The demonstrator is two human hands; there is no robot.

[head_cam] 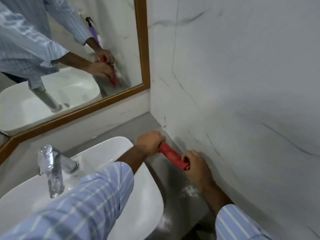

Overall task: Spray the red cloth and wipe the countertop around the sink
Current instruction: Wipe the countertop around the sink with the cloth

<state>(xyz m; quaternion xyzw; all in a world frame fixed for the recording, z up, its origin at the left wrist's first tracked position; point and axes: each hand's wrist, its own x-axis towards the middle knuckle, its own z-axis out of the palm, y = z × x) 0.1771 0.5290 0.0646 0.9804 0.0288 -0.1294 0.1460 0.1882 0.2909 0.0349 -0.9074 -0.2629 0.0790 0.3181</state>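
The red cloth (171,155) is rolled into a thick tube and held just above the grey countertop (180,201), right of the white sink (121,148). My left hand (149,142) grips the cloth's far end, my right hand (194,164) grips its near end, close to the marble wall. White foam patches (190,191) lie on the countertop near my right forearm. A purple spray bottle (93,32) shows only as a reflection in the mirror.
A chrome tap (52,168) stands at the sink's back left. The wood-framed mirror (142,49) hangs above the counter. The marble wall (233,84) bounds the narrow counter strip on the right. More foam (165,222) sits by the sink's front corner.
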